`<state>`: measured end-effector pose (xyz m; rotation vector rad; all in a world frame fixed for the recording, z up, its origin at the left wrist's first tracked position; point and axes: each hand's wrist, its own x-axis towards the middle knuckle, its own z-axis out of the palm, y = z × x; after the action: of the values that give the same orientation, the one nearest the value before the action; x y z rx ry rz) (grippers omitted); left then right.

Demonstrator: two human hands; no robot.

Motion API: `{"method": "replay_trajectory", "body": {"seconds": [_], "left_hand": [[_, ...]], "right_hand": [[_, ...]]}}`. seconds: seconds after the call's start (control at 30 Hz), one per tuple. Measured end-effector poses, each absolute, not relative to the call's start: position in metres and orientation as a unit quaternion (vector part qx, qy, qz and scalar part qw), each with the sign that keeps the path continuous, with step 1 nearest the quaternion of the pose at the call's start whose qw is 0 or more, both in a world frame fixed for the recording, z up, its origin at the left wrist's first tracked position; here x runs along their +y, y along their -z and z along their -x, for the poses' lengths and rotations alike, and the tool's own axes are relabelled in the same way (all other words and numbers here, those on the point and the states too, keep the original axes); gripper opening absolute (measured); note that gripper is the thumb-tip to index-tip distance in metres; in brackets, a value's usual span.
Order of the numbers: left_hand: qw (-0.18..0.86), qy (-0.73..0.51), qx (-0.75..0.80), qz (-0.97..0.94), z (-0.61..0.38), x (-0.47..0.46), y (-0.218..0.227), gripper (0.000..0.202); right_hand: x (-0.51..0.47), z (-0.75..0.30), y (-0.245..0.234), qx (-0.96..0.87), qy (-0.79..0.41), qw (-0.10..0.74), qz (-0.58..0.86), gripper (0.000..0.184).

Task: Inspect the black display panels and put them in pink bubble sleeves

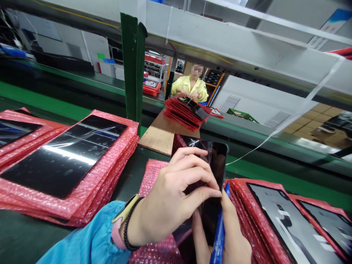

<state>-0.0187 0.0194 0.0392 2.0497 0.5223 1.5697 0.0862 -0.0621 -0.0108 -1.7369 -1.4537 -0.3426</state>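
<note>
My right hand holds a glossy black screen panel upright and tilted, with a blue pen tucked along the same hand. Across the panel's front reaches my left hand, its thumb and fingertips pinched together at the panel's right edge, touching my right thumb. Whatever lies between those left fingertips is too small to make out. Part of the panel is hidden behind my left hand. Beneath both hands lies pink bubble wrap.
At left, a black panel tops a stack of pink bubble-wrap sheets. Grey-backed panels lie on red wrap at right. Beyond a cardboard sheet and a wrapped stack, a co-worker in yellow works. A green post stands ahead.
</note>
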Motion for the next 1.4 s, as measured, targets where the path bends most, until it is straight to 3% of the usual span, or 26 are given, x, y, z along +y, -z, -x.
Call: {"method": "replay_trajectory", "body": {"seconds": [1.1,1.27,1.4], "left_hand": [[0.244,-0.576,0.196,-0.755,0.017,0.018,-0.037,0.007],[0.274,-0.602,0.194,-0.724,0.014,0.014,-0.034,0.009],[0.338,-0.685,0.152,-0.627,0.014,0.019,-0.026,0.027]], "right_hand": [[-0.061,-0.090,0.015,-0.584,0.119,0.410,0.690,0.043],[-0.058,-0.091,0.012,-0.586,0.070,0.448,0.672,0.037],[-0.057,-0.096,0.002,-0.544,-0.004,0.518,0.660,0.039]]}}
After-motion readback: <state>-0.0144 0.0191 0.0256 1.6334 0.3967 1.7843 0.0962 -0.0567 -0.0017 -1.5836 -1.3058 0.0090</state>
